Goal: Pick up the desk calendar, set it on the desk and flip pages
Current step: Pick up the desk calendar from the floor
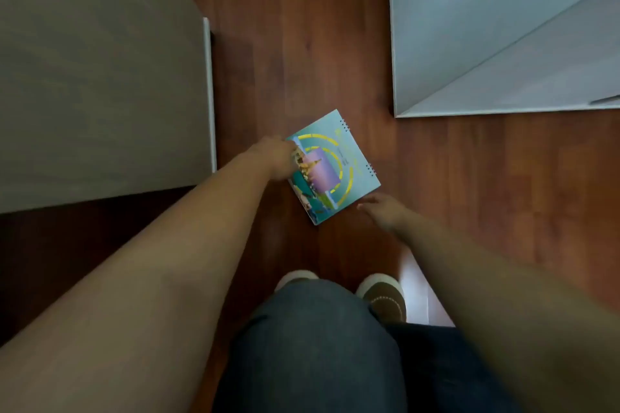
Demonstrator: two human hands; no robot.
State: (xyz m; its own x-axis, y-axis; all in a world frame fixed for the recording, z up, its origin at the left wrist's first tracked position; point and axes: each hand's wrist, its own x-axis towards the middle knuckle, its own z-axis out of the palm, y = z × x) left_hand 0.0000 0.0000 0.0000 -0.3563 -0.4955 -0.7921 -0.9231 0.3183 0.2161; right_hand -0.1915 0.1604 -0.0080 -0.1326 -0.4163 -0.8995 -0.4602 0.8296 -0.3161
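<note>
step: pick up | calendar (330,167) flat on floor (469,178), 12 o'clock of shoes | left hand (278,157) at its 9 o'clock edge, grip hidden, cannot tell | right hand (382,209) open, empty, near 5 o'clock corner | advice: pinch opposite edges, lift level

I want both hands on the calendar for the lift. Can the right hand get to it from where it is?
Probably yes. The right hand is open just off the desk calendar's near-right corner, with only bare wooden floor between them. The left hand is at the opposite edge, so it does not block that side.
</note>
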